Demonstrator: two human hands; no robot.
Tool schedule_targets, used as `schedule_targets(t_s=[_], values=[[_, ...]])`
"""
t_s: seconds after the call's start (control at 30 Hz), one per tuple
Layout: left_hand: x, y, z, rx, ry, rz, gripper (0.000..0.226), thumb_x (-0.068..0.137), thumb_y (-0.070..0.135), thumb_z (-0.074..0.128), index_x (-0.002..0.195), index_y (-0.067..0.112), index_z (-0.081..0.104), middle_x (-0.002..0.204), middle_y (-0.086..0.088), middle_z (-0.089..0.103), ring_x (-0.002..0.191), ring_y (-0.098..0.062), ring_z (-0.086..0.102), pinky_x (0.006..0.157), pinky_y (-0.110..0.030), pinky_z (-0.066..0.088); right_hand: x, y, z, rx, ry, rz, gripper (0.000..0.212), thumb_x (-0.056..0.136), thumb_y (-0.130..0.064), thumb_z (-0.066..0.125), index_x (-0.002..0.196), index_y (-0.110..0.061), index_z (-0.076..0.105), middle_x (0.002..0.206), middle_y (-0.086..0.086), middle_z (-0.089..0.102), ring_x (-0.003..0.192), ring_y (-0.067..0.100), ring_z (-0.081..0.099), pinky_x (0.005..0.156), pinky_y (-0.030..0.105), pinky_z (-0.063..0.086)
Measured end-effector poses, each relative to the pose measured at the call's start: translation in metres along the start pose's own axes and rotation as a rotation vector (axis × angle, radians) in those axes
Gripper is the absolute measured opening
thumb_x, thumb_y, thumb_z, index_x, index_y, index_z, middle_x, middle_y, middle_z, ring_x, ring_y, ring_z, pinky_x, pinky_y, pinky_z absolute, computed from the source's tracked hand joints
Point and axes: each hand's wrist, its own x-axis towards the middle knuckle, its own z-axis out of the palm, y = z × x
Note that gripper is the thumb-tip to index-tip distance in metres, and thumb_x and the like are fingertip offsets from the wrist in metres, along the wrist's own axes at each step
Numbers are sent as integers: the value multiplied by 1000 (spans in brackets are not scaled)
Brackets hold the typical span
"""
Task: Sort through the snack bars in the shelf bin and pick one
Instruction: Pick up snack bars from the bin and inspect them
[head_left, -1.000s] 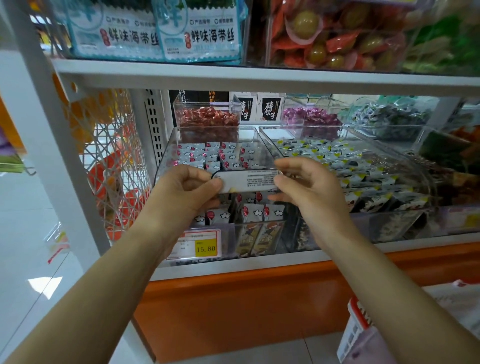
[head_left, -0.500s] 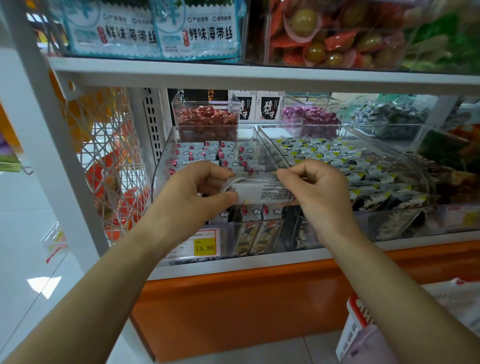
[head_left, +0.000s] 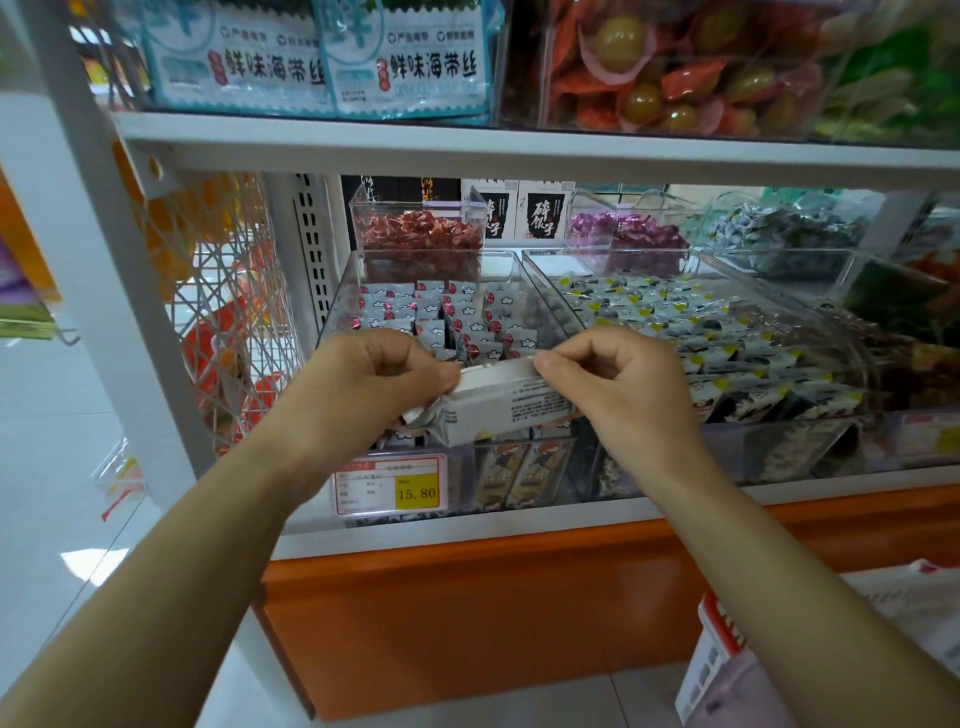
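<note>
Both hands hold one silver-white foil-wrapped snack bar in the air, just above and in front of the near edge of the clear plastic shelf bin. The left hand grips the bar's left end, its fingers curled round the crimped wrapper. The right hand pinches the bar's upper right edge between thumb and fingertips. The bar lies roughly level, dipping a little to the left, with small printed text facing the camera. In the bin behind it lie rows of small white packets with red dots and cloud marks. A red-bordered price tag with a yellow patch reading 15.80 sits on the bin's near front. To the right stands a second clear bin of white, black and yellow packets. On the far side of the shelf are clear boxes of red-wrapped sweets and purple-wrapped sweets.
</note>
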Motion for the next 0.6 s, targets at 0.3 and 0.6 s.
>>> schedule_targets(t_s=[0.3,0.6], values=[[-1,1,3,40,-60,60,25,74,34,69,94,21,62,87,-4,66,73,-15,67,66,-28,58,3,3,-2,50,-14,56,17,86,-17,65,70,-17,68,69,1,68,64,13,67,59,31,57],[1,0,8,51,-44,78,10,86,23,61,93,31,62,87,3,67,76,-10,65,68,-19,55,12,7,-21,348,-254,268,17,87,-3,58,72,-5,67,79,12,66,67,17,71,47,24,55]])
